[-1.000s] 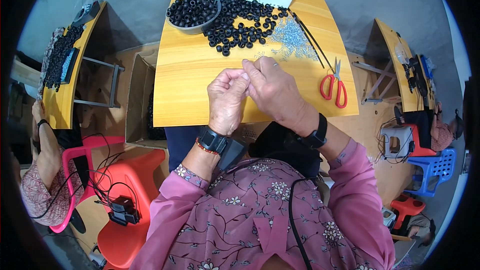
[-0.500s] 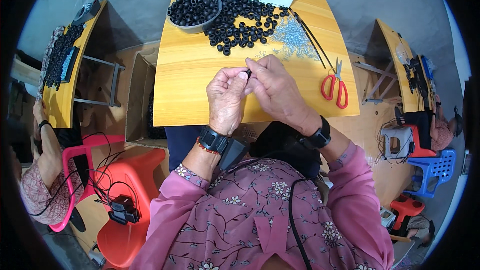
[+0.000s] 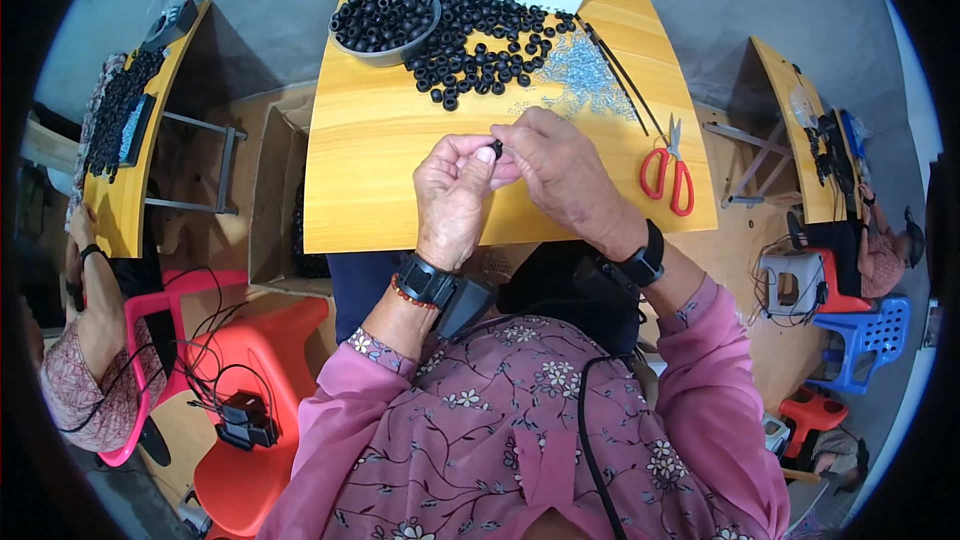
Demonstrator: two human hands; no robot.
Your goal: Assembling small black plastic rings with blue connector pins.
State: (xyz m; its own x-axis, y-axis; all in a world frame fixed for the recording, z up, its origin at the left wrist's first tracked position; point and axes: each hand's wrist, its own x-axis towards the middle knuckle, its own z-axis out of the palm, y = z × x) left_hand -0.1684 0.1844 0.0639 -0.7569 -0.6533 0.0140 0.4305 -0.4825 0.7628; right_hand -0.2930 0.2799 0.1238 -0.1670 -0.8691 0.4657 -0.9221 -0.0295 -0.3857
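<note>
The left hand (image 3: 452,188) pinches a small black piece (image 3: 497,149) between thumb and forefinger, above the worktop (image 3: 375,165). The right hand (image 3: 562,165) curls in from the piece's other side; whether its bent fingers grip anything, I cannot tell.

Pinched a small black piece (image 3: 497,149) in the left hand (image 3: 452,185), close against the right hand (image 3: 562,175). Looked bead-like, dark and roundish, but showed only in part, too covered to reveal exact shape or tilt.
</note>
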